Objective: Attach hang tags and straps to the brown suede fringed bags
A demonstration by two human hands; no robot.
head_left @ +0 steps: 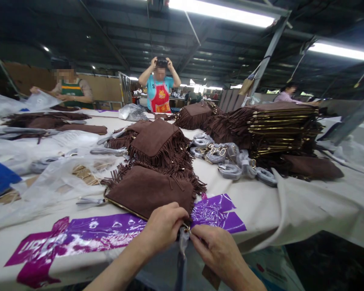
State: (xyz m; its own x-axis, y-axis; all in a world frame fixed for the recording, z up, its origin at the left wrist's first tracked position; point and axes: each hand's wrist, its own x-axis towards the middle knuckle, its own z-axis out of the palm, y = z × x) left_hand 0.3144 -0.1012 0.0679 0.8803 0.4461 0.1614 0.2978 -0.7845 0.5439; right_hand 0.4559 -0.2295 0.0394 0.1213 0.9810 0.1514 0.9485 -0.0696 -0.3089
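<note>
A brown suede fringed bag point(151, 190) with a gold-coloured zip edge lies flat on the table in front of me. My left hand point(166, 224) is closed in a pinch at the bag's near right corner. Beside it, my right hand point(215, 244) pinches the gold-coloured clasp point(186, 228) of a strap. Fingers partly hide the spot where clasp and bag corner meet. The grey strap point(182, 258), wrapped in clear plastic, hangs down from the clasp over the table edge. Below my right hand shows a brown card tag point(211, 277).
Purple printed tape point(106, 232) runs along the near table edge. More fringed bags point(157, 139) are heaped behind, and a tall stack point(282, 125) stands right. Coiled wrapped straps point(230, 170) lie between. Clear plastic bags point(48, 194) cover the left. Co-workers point(160, 91) stand beyond.
</note>
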